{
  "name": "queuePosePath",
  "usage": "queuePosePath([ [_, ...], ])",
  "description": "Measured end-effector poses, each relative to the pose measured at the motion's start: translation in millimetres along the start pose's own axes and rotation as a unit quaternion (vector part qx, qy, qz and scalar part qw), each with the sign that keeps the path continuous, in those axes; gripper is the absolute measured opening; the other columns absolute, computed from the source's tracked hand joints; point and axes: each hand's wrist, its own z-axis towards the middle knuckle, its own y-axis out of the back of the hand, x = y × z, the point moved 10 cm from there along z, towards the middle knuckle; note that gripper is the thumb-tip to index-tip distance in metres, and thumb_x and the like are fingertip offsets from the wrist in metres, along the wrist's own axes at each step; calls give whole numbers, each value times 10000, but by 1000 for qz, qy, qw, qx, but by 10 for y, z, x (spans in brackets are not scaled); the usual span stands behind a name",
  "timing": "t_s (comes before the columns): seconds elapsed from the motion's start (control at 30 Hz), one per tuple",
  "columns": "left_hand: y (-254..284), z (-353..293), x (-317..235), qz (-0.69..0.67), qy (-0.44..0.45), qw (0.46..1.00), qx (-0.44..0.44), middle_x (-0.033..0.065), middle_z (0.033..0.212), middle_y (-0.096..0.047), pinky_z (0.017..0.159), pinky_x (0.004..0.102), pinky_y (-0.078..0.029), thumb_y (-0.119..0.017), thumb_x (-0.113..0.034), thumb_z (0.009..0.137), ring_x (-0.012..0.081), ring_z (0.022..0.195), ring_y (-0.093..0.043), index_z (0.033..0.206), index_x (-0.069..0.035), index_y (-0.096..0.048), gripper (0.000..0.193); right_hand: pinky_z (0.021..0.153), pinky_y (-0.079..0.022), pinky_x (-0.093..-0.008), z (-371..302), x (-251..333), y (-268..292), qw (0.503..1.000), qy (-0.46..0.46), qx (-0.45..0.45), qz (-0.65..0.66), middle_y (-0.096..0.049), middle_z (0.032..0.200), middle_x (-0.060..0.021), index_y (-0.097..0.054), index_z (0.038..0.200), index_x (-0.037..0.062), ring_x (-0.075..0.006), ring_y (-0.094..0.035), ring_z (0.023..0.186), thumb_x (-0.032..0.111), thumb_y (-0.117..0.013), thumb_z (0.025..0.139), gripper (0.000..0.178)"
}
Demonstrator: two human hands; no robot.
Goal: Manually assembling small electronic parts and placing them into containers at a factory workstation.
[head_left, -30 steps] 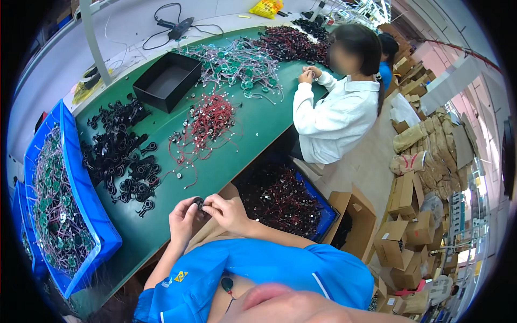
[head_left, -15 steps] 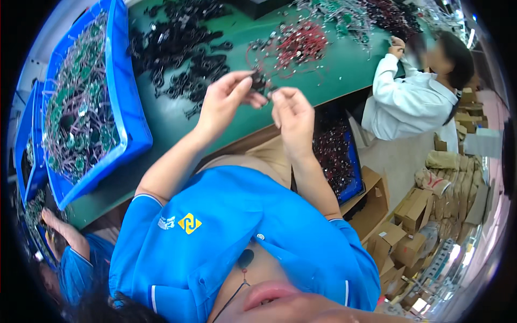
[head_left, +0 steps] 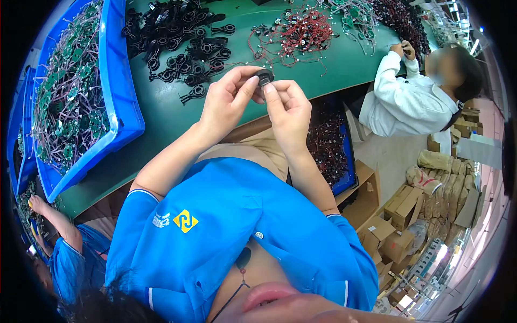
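Above the near edge of the green table, my two hands meet at a small black ring-shaped plastic part (head_left: 264, 77). My left hand (head_left: 230, 98) pinches it from the left between thumb and fingers. From the right, my right hand (head_left: 290, 105) closes on its lower edge, thumb up against it. Fingers cover much of the part, so its underside is hidden. Beyond my hands lies a pile of black ring-shaped plastic parts (head_left: 177, 35) with short stems. To its right spreads a tangle of red wires with small round parts (head_left: 306, 31).
A large blue bin (head_left: 128, 102) of green wired circuit boards (head_left: 70, 107) stands at left. More wired boards (head_left: 353, 16) lie far right. Beside my right forearm is a tray of dark red-wired parts (head_left: 327, 142), near cardboard boxes (head_left: 404, 207). Co-workers sit right (head_left: 404, 102) and lower left (head_left: 81, 264).
My hands have closed in around the black ring part, which now shows more plainly and faces up. My right hand's thumb has come up against it. The view has shifted slightly.
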Motion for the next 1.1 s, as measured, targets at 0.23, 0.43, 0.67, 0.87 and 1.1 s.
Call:
queuePosePath([
  [0.23,22,-38,28,32,7,999,-24,103,866,-661,639,221,-526,-512,-26,934,139,710,-633,1131,40,-545,211,444,-363,-225,-87,313,-49,895,203,24,-397,-585,591,-14,-553,809,28,-65,-504,510,51,-586,887,88],
  [0.43,30,-79,-26,78,-32,996,-24,99,853,-668,638,222,-528,-540,-20,916,144,714,-640,1136,33,-547,226,436,-347,-235,15,168,49,958,86,48,-271,-564,553,9,-558,795,53,-81,-466,463,33,-595,849,69],
  [0.67,11,-125,-12,88,-88,992,-16,105,880,-668,658,231,-540,-568,-25,905,157,727,-647,1139,29,-547,241,429,-338,-239,35,-97,93,996,-21,43,-74,-580,570,2,-561,811,58,-112,-434,429,34,-586,839,44],
  [0.87,66,-112,91,5,-11,1000,2,121,915,-664,673,238,-549,-576,-42,913,169,745,-654,1142,36,-542,245,443,-356,-232,3,17,27,940,58,119,-315,-621,621,-18,-559,827,27,-96,-451,459,48,-557,878,55],
  [1.1,51,-120,240,-59,63,995,43,128,924,-655,676,248,-557,-573,-59,926,175,753,-655,1167,51,-529,269,461,-372,-242,-46,-57,-10,960,36,149,-235,-645,664,-21,-571,850,30,-104,-492,493,73,-537,908,79],
])
